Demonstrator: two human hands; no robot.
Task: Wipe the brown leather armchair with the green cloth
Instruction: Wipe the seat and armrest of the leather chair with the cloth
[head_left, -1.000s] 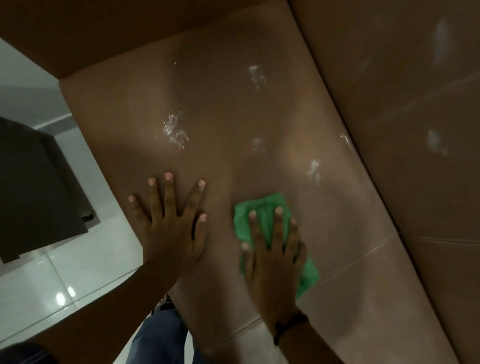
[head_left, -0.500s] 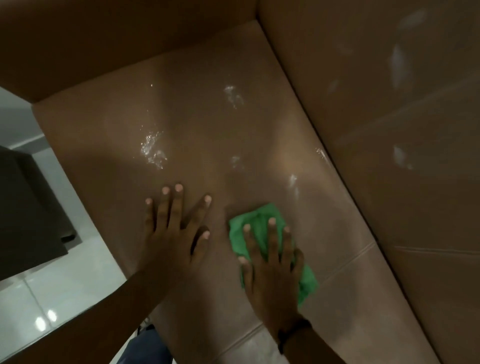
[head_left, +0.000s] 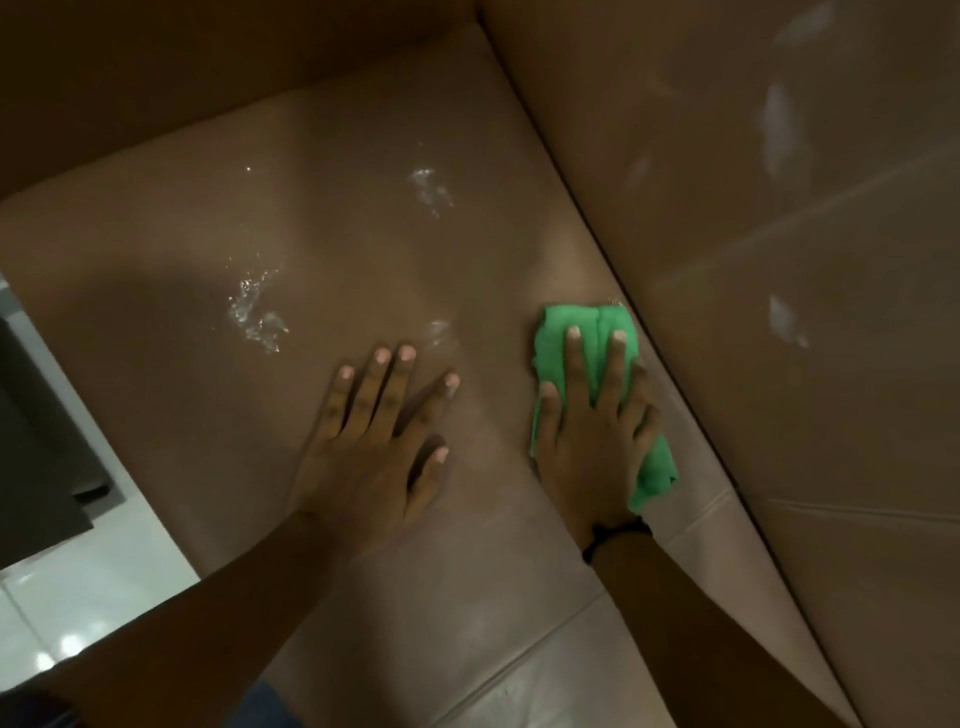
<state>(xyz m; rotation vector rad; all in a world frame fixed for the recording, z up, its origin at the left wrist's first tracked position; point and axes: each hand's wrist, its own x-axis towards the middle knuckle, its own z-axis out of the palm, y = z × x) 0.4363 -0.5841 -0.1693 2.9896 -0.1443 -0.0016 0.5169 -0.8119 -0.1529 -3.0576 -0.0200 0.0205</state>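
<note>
The brown leather armchair (head_left: 322, 218) fills most of the view, its flat seat cushion below me with wet, foamy patches (head_left: 254, 312) on it. My right hand (head_left: 592, 431) presses flat on the green cloth (head_left: 563, 317), which lies on the seat against the seam with the upright panel (head_left: 779, 260) on the right. My left hand (head_left: 374, 441) rests flat on the seat beside it, fingers spread, holding nothing. White smears mark the right panel too.
A pale tiled floor (head_left: 78, 597) shows at the lower left past the seat's edge. A dark piece of furniture (head_left: 36, 457) stands on it at the left. A second armchair panel (head_left: 182, 78) rises at the top.
My right hand has slid the green cloth right and away from me, up to the seam with the right panel. My left hand stays flat on the seat. The camera has shifted.
</note>
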